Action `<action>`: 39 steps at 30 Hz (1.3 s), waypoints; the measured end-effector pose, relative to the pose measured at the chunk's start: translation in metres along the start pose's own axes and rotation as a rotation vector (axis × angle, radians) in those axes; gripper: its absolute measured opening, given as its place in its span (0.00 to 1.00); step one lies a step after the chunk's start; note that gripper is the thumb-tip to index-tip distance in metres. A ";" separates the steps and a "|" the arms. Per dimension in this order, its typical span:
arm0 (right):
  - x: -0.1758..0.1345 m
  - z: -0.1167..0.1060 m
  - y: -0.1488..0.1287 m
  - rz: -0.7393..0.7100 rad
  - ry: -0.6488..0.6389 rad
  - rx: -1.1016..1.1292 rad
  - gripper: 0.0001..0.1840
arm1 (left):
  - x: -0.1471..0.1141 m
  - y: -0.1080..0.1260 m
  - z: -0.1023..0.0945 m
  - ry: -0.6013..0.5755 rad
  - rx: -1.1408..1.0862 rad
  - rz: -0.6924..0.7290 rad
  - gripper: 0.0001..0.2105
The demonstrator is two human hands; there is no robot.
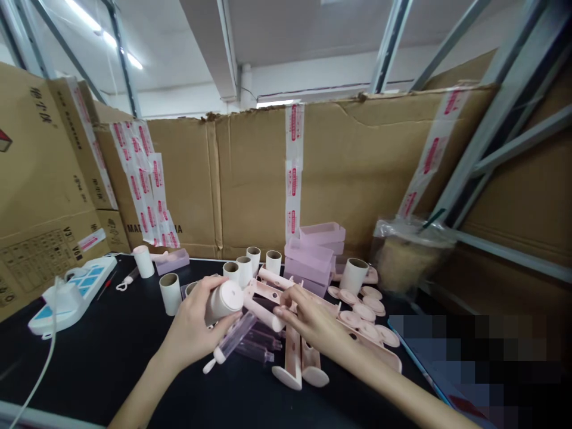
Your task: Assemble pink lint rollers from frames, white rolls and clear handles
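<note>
My left hand [196, 322] is wrapped around a white cardboard tube [224, 300] with a pale pink round cap facing me. Just right of it, my right hand [308, 316] has thumb and fingertips closed together on a pale pink plastic part [263, 313] at the top of a pile of similar parts. The fingertips partly cover where they grip. Below the hands lie clear purplish bottles [235, 338]. Two long pink holders [292, 357] with rounded ends point towards me. Pink discs [364, 313] are scattered right of my right hand.
Several open white tubes [170, 294] stand on the black table [147, 381]. Lilac trays [308, 262] are stacked at the back. A white power strip [74, 295] lies left, and a plastic-wrapped cup [404, 259] stands right. A cardboard wall [250, 185] closes off the back.
</note>
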State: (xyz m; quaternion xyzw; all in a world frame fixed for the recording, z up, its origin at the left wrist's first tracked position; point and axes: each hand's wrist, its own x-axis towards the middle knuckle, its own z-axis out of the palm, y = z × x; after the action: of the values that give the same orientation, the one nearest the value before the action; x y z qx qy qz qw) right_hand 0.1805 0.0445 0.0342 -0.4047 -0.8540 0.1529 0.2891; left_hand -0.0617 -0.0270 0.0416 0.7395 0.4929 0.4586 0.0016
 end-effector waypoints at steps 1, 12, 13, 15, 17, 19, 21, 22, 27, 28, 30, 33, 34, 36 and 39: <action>-0.002 0.003 0.003 -0.015 -0.010 -0.073 0.09 | 0.000 -0.001 0.004 -0.027 0.022 0.021 0.20; -0.033 0.007 -0.016 -0.095 0.001 0.320 0.20 | -0.010 0.018 0.039 -0.165 0.446 0.365 0.23; -0.036 0.007 -0.018 -0.087 -0.007 0.394 0.21 | -0.012 0.021 0.041 -0.153 0.482 0.406 0.23; -0.041 0.010 -0.022 -0.055 -0.013 0.495 0.18 | -0.016 0.026 0.045 -0.119 0.515 0.481 0.22; -0.043 0.012 -0.023 -0.027 -0.008 0.549 0.17 | -0.019 0.030 0.048 -0.081 0.515 0.526 0.20; -0.042 0.014 -0.023 -0.005 0.003 0.590 0.18 | -0.020 0.035 0.050 -0.050 0.510 0.550 0.19; -0.042 0.015 -0.022 0.018 0.028 0.645 0.19 | -0.019 0.040 0.052 -0.029 0.528 0.553 0.18; -0.042 0.015 -0.021 0.031 0.046 0.672 0.19 | -0.018 0.043 0.053 -0.018 0.544 0.556 0.18; -0.043 0.014 -0.019 0.087 0.059 0.711 0.20 | -0.015 0.053 0.059 0.020 0.579 0.564 0.19; -0.044 0.014 -0.019 0.092 0.057 0.707 0.21 | -0.015 0.053 0.059 0.012 0.575 0.563 0.20; -0.043 0.009 -0.018 0.073 0.040 0.704 0.23 | -0.016 0.051 0.059 -0.020 0.556 0.545 0.20; -0.039 -0.011 -0.009 0.002 0.018 0.639 0.22 | -0.017 0.046 0.054 -0.052 0.454 0.435 0.22; -0.037 -0.022 -0.003 -0.001 0.047 0.569 0.19 | -0.017 0.045 0.051 -0.037 0.390 0.370 0.22; -0.032 -0.045 0.014 0.045 0.143 0.369 0.10 | -0.015 0.044 0.044 0.030 0.228 0.223 0.20; -0.027 -0.077 0.052 0.172 0.137 0.018 0.05 | -0.013 0.049 0.034 0.163 -0.029 -0.037 0.20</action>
State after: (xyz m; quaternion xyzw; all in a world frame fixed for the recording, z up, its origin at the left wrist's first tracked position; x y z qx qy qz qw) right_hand 0.2729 0.0581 0.0595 -0.4835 -0.7928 0.1568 0.3364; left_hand -0.0048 -0.0463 0.0355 0.6904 0.4980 0.5243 -0.0193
